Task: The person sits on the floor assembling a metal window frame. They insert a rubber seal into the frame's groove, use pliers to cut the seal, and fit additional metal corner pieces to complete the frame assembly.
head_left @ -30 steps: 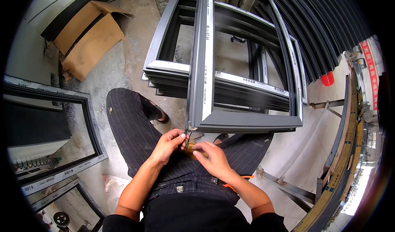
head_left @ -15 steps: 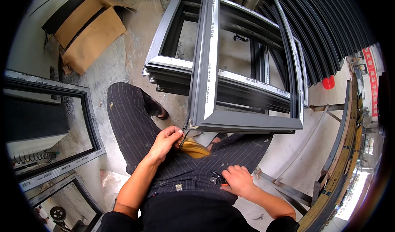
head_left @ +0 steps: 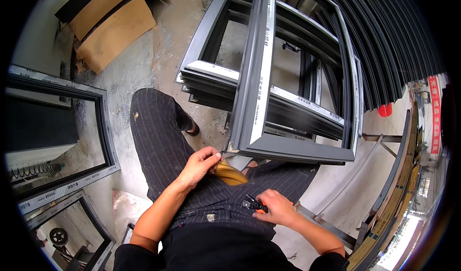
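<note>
Since half a second ago your right hand (head_left: pixel 278 208) has stayed down on your lap, away from the frame (head_left: pixel 261 79), and its fingers now close around a small black-and-orange tool (head_left: pixel 254 204) whose tip pokes out just left of them. Your left hand (head_left: pixel 199 163) stays at the frame's near corner, fingers pinched on the yellow strip (head_left: pixel 230 173), which curls from the fingertips down across your striped trousers (head_left: pixel 163 141).
</note>
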The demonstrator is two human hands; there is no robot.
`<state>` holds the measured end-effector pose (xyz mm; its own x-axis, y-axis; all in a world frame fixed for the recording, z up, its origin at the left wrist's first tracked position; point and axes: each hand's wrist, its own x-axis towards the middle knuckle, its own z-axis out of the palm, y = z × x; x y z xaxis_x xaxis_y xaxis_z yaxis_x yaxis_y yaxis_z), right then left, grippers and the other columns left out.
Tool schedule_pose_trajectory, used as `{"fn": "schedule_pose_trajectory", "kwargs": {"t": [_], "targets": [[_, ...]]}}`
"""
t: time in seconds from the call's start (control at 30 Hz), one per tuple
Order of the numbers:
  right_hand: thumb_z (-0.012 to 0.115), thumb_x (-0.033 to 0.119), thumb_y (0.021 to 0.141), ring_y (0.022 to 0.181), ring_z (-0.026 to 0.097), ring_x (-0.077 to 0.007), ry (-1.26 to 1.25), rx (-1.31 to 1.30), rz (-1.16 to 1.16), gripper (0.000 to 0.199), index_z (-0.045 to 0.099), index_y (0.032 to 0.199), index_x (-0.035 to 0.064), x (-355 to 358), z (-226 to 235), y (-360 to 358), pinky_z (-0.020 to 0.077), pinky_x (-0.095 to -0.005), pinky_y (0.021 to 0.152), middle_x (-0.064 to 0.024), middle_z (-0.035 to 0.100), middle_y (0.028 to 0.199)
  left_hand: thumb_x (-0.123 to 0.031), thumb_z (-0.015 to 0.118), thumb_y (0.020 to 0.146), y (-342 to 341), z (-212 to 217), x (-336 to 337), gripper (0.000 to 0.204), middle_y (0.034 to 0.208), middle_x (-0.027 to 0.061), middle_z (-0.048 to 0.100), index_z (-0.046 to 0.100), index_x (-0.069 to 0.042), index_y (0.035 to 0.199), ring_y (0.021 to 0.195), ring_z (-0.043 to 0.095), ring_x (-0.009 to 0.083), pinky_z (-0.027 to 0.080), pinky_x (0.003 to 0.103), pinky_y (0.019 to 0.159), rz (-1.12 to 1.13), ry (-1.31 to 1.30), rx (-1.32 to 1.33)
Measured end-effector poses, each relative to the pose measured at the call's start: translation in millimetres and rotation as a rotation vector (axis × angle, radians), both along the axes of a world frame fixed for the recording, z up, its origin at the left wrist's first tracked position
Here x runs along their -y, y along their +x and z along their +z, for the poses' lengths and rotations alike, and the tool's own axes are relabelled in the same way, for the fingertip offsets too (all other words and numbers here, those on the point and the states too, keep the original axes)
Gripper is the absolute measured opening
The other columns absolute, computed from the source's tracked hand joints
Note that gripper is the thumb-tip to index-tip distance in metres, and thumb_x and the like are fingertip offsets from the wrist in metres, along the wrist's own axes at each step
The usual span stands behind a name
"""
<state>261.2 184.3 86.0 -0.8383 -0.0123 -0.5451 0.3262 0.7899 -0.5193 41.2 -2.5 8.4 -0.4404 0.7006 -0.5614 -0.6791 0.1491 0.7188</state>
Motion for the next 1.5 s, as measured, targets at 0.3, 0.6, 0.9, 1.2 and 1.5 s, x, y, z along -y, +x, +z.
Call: {"fn": "schedule_pose_trajectory", "kwargs": {"t": [0.3,0.6,0.9,1.2,1.5], "targets": [[0.072,0.017,0.077,0.089,0.06,-0.0225,-0.268,0.121,-0.11,0.034,0.061,0.106,0.0009,-17.5,-3.1,-27.2,0.0496,-0.033,0.079,-0.0107,0.057,0.1,-0.022,0.056,0.096,-4.3,1.4,2.8,0.018,0.074,-0.0032,0.053,0.06,-0.005,0.091,0.067,0.046,0.0063,0.04,0.021,0.064,-0.025,0.043,0.025],[0.08,0.036,0.074,0.074,0.056,-0.0177,-0.39,0.168,-0.368,0.045,0.055,0.086,0.0008,-5.4,-27.0,-38.2,0.0468,-0.0322,0.065,-0.0064,0.057,0.082,-0.021,0.056,0.096,-3.7,-2.6,1.8,0.018,0.073,-0.0037,0.051,0.061,-0.004,0.091,0.065,0.045,0.0052,0.039,0.021,0.062,-0.013,0.075,0.046],[0.067,0.011,0.08,0.101,0.055,-0.017,-1.371,0.419,-0.706,0.056,0.045,0.13,0.0003,-4.0,-16.0,-61.4,0.0439,-0.0319,0.092,-0.0051,0.057,0.108,-0.021,0.056,0.096,-2.6,-2.8,4.2,0.019,0.074,-0.0033,0.053,0.061,-0.003,0.091,0.066,0.046,0.0049,0.039,0.021,0.062,0.005,0.069,0.021],[0.064,0.026,0.091,0.094,0.056,-0.0136,-0.935,0.276,-0.586,0.049,0.047,0.13,0.0019,17.8,-1.9,-76.0,0.0449,-0.0291,0.086,-0.0049,0.059,0.096,-0.022,0.055,0.097,-2.4,-1.5,2.5,0.017,0.075,-0.0042,0.051,0.058,-0.006,0.092,0.068,0.045,0.0058,0.039,0.022,0.064,0.004,0.064,-0.009],[0.064,0.033,0.087,0.099,0.059,-0.0361,-0.337,0.189,-0.236,0.05,0.054,0.124,0.0012,3.2,-24.1,-117.7,0.0459,-0.0399,0.087,-0.0229,0.062,0.103,-0.021,0.056,0.094,-1.9,1.2,3.4,0.019,0.072,0.0053,0.053,0.058,-0.002,0.091,0.067,0.048,0.0113,0.042,0.029,0.063,-0.062,-0.106,-0.398]]}}
